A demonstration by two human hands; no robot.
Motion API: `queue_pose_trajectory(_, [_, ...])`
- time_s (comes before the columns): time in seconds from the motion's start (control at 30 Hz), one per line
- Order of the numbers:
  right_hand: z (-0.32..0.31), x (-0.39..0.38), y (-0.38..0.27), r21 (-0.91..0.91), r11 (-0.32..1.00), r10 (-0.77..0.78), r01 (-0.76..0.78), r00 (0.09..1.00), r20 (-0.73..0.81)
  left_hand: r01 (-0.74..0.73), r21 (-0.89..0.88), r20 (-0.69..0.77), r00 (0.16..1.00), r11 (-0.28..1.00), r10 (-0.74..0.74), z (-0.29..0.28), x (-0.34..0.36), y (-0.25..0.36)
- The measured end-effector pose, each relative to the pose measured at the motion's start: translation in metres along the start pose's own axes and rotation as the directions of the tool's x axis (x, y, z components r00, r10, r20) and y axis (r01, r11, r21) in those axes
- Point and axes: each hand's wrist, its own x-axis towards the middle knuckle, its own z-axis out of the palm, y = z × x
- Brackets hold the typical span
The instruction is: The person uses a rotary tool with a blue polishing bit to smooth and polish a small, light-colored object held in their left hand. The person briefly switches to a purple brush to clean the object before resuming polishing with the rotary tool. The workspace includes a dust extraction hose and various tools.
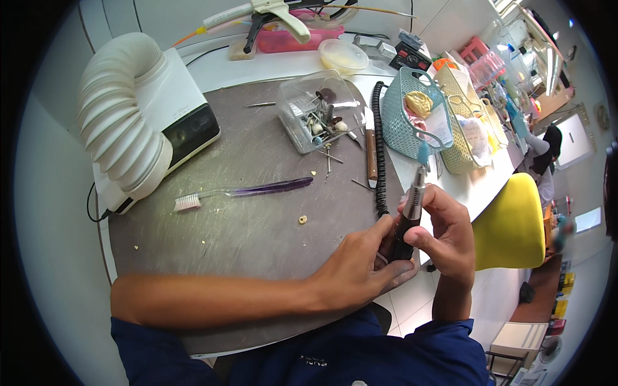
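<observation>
A dark and silver rotary handpiece [412,212] stands near-upright at the right side of the grey work mat, with a pale blue tip [423,153] on its upper end. Its lower, dark body is wrapped by my left hand [354,260], whose forearm crosses the front of the mat. With thumb and fingers, my right hand [450,235] grips the same handpiece higher up, around its dark and metal middle. A black coiled cord [380,148] runs down toward my hands. What lies inside my left palm is partly hidden.
On the mat lie a toothbrush [270,188], a small yellowish piece [302,220], a wooden-handled knife [371,151] and a clear box [293,132] of burs. A white hose unit [122,116] stands left; blue [399,119] and cream [460,151] baskets and a yellow chair [515,225] are right.
</observation>
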Motion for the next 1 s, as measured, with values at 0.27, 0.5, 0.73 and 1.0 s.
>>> queue_pose_trajectory(0.27, [-0.008,0.042,-0.005,-0.078,0.992,-0.097,0.096,0.995,-0.001,0.012,0.182,0.103,0.994,0.983,-0.031,-0.002,0.005,-0.002])
queue_pose_trajectory(0.5, [-0.021,0.089,-0.013,-0.068,0.990,-0.130,0.122,0.983,-0.129,0.062,0.077,0.053,0.996,0.995,-0.067,0.000,0.008,-0.004])
queue_pose_trajectory(0.73, [-0.028,0.118,0.008,-0.593,0.780,-0.068,0.199,0.969,0.236,0.187,-0.026,0.042,0.982,0.982,-0.186,-0.004,0.009,0.000])
queue_pose_trajectory(1.0, [-0.037,0.122,0.002,-0.740,0.548,-0.099,0.389,0.909,0.404,0.140,0.154,0.062,0.987,0.978,-0.151,-0.008,0.008,0.002])
